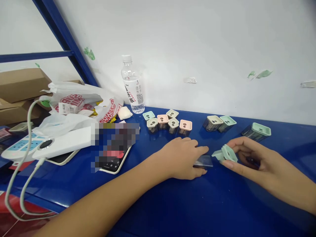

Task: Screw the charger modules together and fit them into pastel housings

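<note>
Left hand (181,159) clamped on clear sharpener bin (204,161) on counter (222,204); right hand (268,164), apart, pinches mint-green sharpener head (228,154); more pencil sharpeners (185,125) far

- Has a bare left hand (182,159), with rounded fingertips.
- Runs bare along the visible left forearm (118,194) too, smooth in outline, tapering to a narrow wrist.
- Has an equally bare right hand (268,169), slender-fingered.
- Shows bare right forearm (302,196) up to the picture's edge.
- Bears a right thumbnail, perhaps short, too small for certainty.
</note>
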`<state>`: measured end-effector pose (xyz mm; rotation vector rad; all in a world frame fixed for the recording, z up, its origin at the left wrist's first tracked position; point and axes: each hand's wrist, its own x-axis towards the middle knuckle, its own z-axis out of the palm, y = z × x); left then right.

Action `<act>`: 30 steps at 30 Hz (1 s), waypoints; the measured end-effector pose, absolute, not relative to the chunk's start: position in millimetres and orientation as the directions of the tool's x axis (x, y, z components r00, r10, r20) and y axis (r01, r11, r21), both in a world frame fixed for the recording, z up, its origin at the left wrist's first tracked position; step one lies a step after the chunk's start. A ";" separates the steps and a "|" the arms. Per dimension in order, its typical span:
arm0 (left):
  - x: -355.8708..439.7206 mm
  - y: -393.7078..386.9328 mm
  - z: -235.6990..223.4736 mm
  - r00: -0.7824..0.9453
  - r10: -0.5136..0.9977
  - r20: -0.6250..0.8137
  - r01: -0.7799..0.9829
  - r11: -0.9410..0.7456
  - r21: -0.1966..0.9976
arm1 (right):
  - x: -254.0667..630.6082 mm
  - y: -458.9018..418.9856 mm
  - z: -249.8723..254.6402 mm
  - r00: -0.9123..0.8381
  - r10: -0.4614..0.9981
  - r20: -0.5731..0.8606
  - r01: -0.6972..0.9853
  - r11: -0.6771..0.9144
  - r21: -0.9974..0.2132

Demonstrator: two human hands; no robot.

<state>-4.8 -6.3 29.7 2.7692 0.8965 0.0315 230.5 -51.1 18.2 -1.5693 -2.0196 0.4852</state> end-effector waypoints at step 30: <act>-25.2 4.9 45.2 0.748 0.655 0.105 0.596 -0.733 0.328 | 231.2 -56.2 11.1 -0.320 0.902 0.289 0.835 0.413 -0.365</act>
